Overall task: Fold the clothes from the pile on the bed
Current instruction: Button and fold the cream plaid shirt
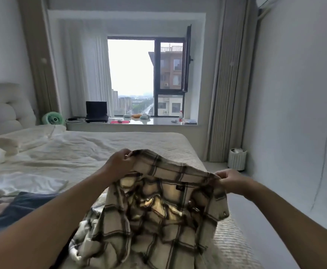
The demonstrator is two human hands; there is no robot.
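Bedroom, head view: pale bed [139, 144] below a window. Left hand [120, 162] and right hand [231, 180] each pinch the plaid shirt's [158, 210] top edge, lifted over the bed, unfolded. Beside the shirt: dark garment [22, 206], white garment [26, 184], apparently unfolded. Early stage.
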